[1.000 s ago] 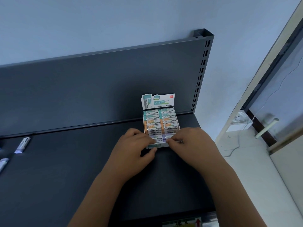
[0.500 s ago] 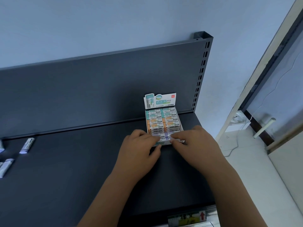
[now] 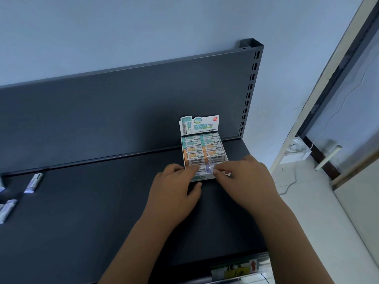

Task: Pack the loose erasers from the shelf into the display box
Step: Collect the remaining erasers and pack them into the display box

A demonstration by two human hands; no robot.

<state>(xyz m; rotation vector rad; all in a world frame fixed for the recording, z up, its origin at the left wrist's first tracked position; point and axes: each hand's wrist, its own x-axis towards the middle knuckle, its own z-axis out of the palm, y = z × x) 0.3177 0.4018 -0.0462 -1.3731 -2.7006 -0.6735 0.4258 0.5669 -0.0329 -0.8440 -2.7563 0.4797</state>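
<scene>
Left hand (image 3: 174,191) grips the display box (image 3: 202,178) front, steadying it near the shelf's (image 3: 102,212) right edge; right hand (image 3: 244,181) pinches an eraser (image 3: 220,171) into place.

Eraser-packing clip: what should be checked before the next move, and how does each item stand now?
1. Display box upright on the shelf: ok.
2. Back rows full: ok.
3. Front row seated: cannot tell, left hand and right hand cover it.
4. Hands free for reaching: not ok, both at the box front.
5. Loose erasers all packed: not ok, some lie far left.
</scene>
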